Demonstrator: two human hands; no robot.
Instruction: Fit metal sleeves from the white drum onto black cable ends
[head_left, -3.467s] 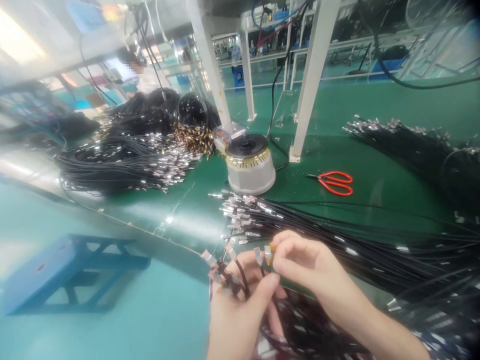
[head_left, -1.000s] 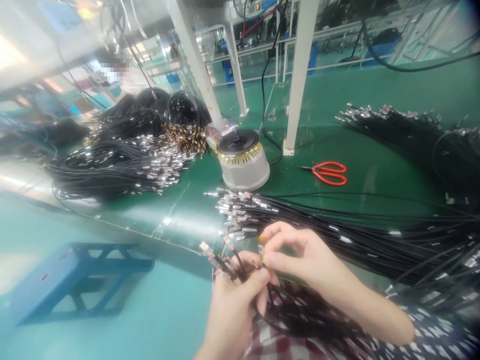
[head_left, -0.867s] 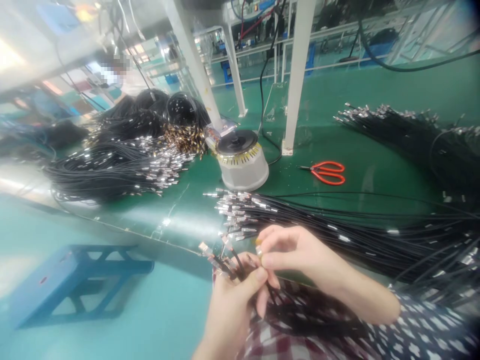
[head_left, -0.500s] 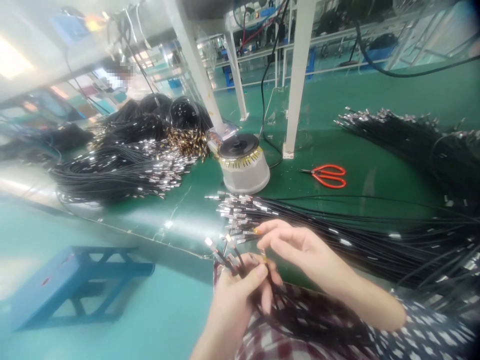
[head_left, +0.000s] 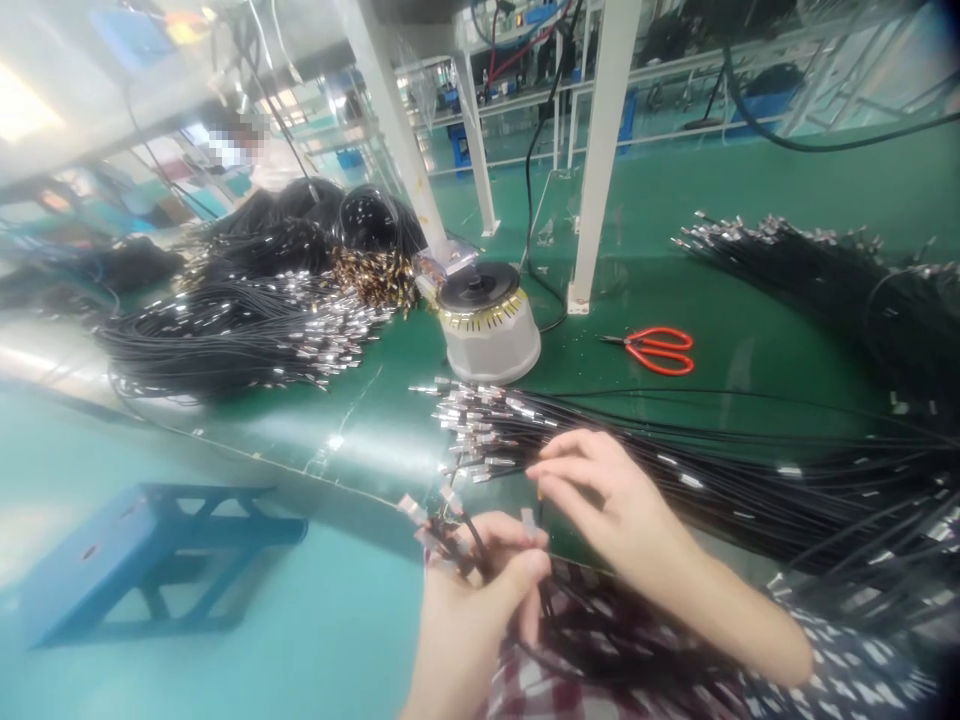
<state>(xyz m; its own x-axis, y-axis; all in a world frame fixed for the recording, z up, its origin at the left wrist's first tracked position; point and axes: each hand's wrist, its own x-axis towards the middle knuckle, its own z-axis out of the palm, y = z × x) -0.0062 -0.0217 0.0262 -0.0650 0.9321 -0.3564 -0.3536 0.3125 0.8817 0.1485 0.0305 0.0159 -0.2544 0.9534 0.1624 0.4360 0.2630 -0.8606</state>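
Note:
My left hand is closed around several black cables, whose silvery connector ends stick up past the thumb and fingers. One connector stands up by the tip of the left thumb. Just above and to the right, my right hand has its fingertips pinched together, apart from that connector. A tiny yellowish speck shows under the right fingers, too small to name. The cables' lower lengths run right across my lap. Beyond the hands lies a large bundle of black cables with silvery ends pointing left.
A round white dispenser with a black top and yellow strips stands behind the bundle. Red-handled scissors lie to its right. More cable heaps rest at left and right. White posts rise from the green table; a blue stool stands below.
My right hand has moved slightly right, away from the connectors, and its fingers have drawn together. The yellow piece seen at its fingertip no longer shows there. My left hand still grips the cables.

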